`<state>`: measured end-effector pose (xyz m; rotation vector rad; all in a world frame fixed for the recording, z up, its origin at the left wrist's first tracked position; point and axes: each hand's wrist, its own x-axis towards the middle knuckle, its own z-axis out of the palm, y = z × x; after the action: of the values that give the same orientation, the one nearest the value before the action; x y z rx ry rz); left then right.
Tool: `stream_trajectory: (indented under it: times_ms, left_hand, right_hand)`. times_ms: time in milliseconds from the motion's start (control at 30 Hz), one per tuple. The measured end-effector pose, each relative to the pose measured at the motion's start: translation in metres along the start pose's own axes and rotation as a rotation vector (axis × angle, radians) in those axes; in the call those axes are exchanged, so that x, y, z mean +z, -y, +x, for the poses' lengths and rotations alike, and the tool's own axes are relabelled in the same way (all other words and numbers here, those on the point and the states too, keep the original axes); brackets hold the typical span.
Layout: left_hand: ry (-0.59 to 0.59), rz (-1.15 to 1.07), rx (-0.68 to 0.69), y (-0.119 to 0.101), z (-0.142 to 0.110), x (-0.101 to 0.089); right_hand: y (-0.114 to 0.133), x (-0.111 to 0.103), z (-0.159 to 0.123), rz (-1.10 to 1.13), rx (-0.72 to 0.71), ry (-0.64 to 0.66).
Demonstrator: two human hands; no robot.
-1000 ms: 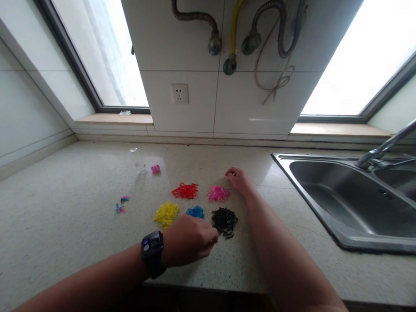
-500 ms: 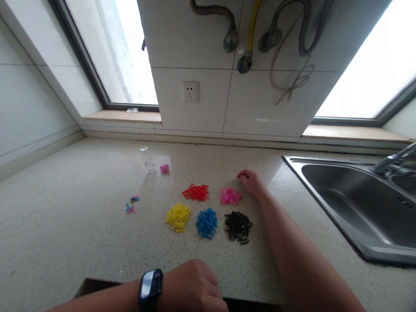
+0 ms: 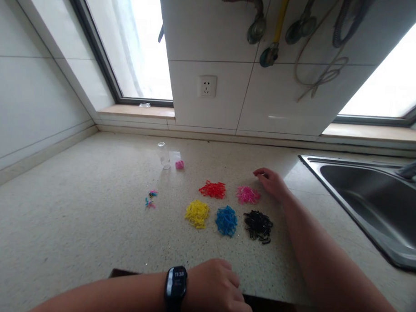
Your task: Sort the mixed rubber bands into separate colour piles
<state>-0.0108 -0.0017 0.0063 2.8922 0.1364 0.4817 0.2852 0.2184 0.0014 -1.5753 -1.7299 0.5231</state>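
Beyond the pink pile of small rubber bands (image 3: 248, 194), my right hand (image 3: 271, 182) rests low over the counter, fingers a little apart with nothing visible in them. Just in front of it lies a black pile of bands (image 3: 258, 225). Red (image 3: 212, 190), yellow (image 3: 197, 214) and blue (image 3: 226, 221) piles lie to the left of these. My left hand (image 3: 220, 287), with a watch (image 3: 176, 282) on its wrist, is curled closed at the counter's front edge. Its fingertips are hidden, and no object shows in it.
A clear plastic cup (image 3: 164, 156) stands at the back left beside a pink piece (image 3: 179, 164). Several small mixed-colour bits (image 3: 150, 202) lie on the left part of the counter. A steel sink (image 3: 306, 163) with a faucet (image 3: 412, 168) is on the right.
The view has turned slightly left, so everything appears shifted right. My right hand's fingers look a bit more apart than before. My left hand stays by the edge, and the piles look unchanged.
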Motion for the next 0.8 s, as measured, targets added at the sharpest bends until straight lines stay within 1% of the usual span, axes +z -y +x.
stream_trajectory:
  times_ms: [67, 133, 167, 233, 333, 433, 500, 567, 667, 733, 800]
  left_hand:
    - [0.011, 0.001, 0.016, -0.001, -0.001, 0.0]
    - [0.011, 0.008, 0.035, -0.002, -0.001, 0.0]
    - [0.01, 0.018, 0.044, -0.002, -0.001, 0.0]
    - [0.009, 0.045, 0.053, -0.003, -0.001, 0.0]
    - [0.025, 0.06, 0.05, -0.004, -0.001, -0.001]
    - [0.046, 0.043, 0.05, -0.005, 0.0, -0.005]
    - [0.058, 0.039, 0.056, -0.006, 0.0, -0.007]
    - [0.064, 0.048, 0.064, -0.007, 0.0, -0.01]
    - [0.061, 0.058, 0.071, -0.008, -0.001, -0.01]
    - [0.056, 0.057, 0.089, -0.007, -0.002, -0.008]
    - [0.056, 0.062, 0.104, -0.007, -0.003, -0.006]
  right_hand:
    - [0.018, -0.002, -0.005, 0.064, -0.03, -0.043]
    - [0.043, -0.002, -0.011, 0.103, -0.082, -0.052]
    - [0.059, 0.0, -0.014, 0.103, -0.107, -0.028]
    - [0.095, 0.009, -0.022, 0.083, -0.177, 0.083]
    - [0.155, 0.036, -0.035, 0.042, -0.309, 0.282]
    - [0.211, 0.075, -0.048, -0.043, -0.477, 0.488]
    - [0.24, 0.105, -0.054, -0.153, -0.579, 0.546]
    - [0.26, 0.134, -0.056, -0.255, -0.636, 0.585]
    - [0.275, 0.17, -0.054, -0.365, -0.651, 0.696]
    - [0.279, 0.188, -0.051, -0.422, -0.643, 0.747]
    - [0.28, 0.199, -0.048, -0.47, -0.644, 0.773]
